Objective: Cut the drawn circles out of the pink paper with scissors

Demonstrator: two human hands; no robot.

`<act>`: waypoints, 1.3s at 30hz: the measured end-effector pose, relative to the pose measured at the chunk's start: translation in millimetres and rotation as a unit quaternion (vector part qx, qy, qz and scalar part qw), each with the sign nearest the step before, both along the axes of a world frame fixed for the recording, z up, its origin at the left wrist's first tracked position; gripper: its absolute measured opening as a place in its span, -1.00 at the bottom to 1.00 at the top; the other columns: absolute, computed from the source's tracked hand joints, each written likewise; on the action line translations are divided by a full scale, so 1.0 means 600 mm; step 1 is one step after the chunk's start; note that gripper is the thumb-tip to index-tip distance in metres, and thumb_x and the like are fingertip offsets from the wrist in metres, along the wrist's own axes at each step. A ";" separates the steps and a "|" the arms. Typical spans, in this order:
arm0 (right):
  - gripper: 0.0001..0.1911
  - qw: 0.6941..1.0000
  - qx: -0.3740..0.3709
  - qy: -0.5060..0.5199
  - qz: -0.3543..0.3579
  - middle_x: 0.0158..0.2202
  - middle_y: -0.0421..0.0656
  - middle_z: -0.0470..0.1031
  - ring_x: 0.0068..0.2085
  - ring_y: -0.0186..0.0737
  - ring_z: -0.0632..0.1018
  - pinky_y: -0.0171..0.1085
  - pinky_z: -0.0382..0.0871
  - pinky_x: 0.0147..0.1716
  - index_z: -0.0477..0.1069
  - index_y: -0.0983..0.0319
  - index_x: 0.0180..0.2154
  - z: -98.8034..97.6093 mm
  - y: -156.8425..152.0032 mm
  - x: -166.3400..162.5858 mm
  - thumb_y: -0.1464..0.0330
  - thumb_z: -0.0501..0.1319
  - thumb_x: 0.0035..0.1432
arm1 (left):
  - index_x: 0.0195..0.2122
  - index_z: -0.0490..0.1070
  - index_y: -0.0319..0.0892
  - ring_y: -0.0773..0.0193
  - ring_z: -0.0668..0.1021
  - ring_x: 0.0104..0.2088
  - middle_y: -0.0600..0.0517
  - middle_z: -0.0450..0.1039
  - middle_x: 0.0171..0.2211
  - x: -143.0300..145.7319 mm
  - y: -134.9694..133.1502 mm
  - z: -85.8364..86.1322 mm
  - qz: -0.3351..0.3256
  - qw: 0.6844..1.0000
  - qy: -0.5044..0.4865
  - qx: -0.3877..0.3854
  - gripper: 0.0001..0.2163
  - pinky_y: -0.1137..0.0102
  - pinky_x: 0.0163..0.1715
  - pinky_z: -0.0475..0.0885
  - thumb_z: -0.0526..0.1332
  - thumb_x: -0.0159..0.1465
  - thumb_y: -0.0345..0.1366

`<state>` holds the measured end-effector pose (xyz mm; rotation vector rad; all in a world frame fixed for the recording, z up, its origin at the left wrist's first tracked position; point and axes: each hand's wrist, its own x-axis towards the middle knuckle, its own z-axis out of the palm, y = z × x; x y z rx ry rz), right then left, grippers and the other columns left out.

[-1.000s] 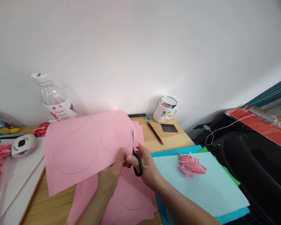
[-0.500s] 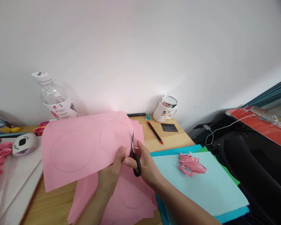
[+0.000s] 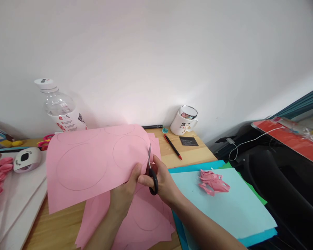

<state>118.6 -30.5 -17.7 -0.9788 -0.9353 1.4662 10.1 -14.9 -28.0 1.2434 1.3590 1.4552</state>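
Wooden desk [image 3: 54,229], backed by white wall [image 3: 146,62]. Head view: at eight o'clock, pink sheet [image 3: 83,163] is pinched by left hand [image 3: 123,194], thumb on top, fingers hidden; at six, black-handled scissors [image 3: 150,171] are gripped in curled right hand [image 3: 165,184], blades at sheet's right edge.

The left hand [image 3: 123,196] and the bottle [image 3: 61,107] are partly hidden by the raised pink sheet [image 3: 82,166]. The pink stack [image 3: 151,217] is cut off at the near edge. The print on the black card [image 3: 188,141] is too small to be read.
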 end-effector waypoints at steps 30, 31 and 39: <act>-0.53 0.999 -0.028 -0.046 -0.010 -0.54 -0.32 0.30 -0.59 -0.45 0.14 -0.40 -0.01 -0.63 0.17 0.18 -0.34 -0.006 0.001 0.004 0.21 0.41 -0.20 | -0.30 0.49 -0.17 0.05 0.54 -0.10 -0.04 0.56 -0.29 -0.006 0.006 0.003 -0.023 0.999 -0.019 0.023 -0.76 0.19 0.02 0.39 0.30 0.02 -0.19; -0.53 0.998 -0.028 -0.047 -0.011 -0.54 -0.31 0.30 -0.59 -0.45 0.14 -0.40 -0.01 -0.63 0.17 0.19 -0.34 -0.005 0.001 0.004 0.22 0.41 -0.20 | -0.32 0.49 -0.17 0.06 0.54 -0.11 -0.04 0.55 -0.29 -0.006 0.006 0.004 -0.024 0.999 -0.019 0.021 -0.78 0.20 0.01 0.40 0.30 0.02 -0.19; -0.51 0.997 -0.030 -0.067 -0.021 -0.59 -0.32 0.30 -0.56 -0.39 0.26 -0.39 0.06 -0.60 0.18 0.19 -0.36 -0.003 0.002 0.005 0.20 0.42 -0.25 | -0.47 0.44 -0.15 0.09 0.55 -0.20 -0.02 0.52 -0.37 -0.012 0.009 0.007 -0.025 0.999 0.012 0.016 -0.85 0.21 -0.02 0.40 0.29 0.02 -0.18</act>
